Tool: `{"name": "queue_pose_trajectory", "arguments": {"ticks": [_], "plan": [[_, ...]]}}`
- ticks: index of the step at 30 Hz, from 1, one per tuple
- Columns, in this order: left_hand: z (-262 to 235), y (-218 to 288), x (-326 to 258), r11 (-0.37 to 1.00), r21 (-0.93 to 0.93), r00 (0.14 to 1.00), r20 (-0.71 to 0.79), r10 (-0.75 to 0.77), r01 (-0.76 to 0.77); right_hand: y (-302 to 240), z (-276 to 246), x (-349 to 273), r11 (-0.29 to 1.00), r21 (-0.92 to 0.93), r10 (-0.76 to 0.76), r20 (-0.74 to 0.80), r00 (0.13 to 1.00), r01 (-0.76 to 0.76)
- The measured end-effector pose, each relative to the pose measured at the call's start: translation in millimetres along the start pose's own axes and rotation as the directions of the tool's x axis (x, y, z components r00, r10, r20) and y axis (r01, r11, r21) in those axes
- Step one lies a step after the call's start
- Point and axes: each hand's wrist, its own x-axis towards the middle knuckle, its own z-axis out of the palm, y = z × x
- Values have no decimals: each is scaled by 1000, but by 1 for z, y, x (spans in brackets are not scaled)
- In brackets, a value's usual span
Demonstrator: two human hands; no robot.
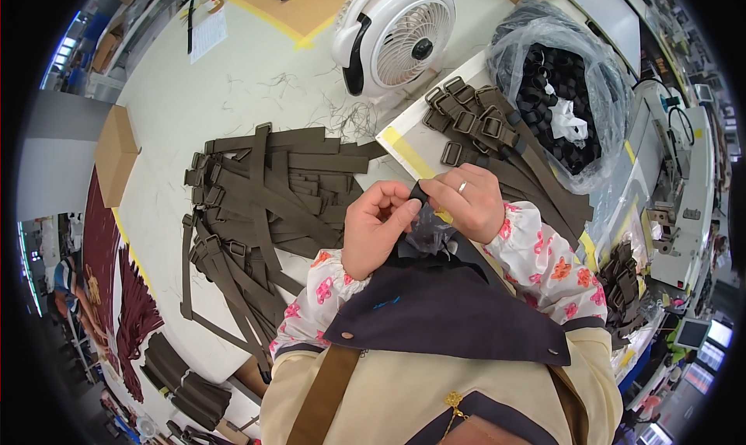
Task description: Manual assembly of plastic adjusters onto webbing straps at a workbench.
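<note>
Both hands meet in front of my body over a small black band-like piece (418,191). My left hand (377,226) pinches it between thumb and fingers. My right hand (472,202), with a ring on one finger, is closed on its other side; its fingertips are partly hidden. Left of my hands, dark olive webbing straps (299,165) with metal buckles lie in a crossed pile. More such straps (536,150) rest to the right, their buckles (465,122) at the far end. Beyond these, a clear plastic bag (614,95) stands open, full of black loops (567,80).
A white fan (408,41) stands on the far side of the pale table (179,103), near loose thread scraps (287,80). A cardboard box (116,157) and maroon cords (134,313) lie at left. On the right are a sewing machine (684,235) and dark straps (622,289).
</note>
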Motion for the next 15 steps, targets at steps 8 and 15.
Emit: {"name": "queue_pose_trajectory", "arguments": {"ticks": [8, 15], "plan": [[-24, -10, -16, 985, 88, 988, -32, 154, -150, -21, 25, -1, 411, 732, 568, 260, 781, -543], [-54, -9, -26, 944, 282, 977, -68, 201, -175, -26, 46, 21, 134, 684, 434, 610, 663, -717]]}}
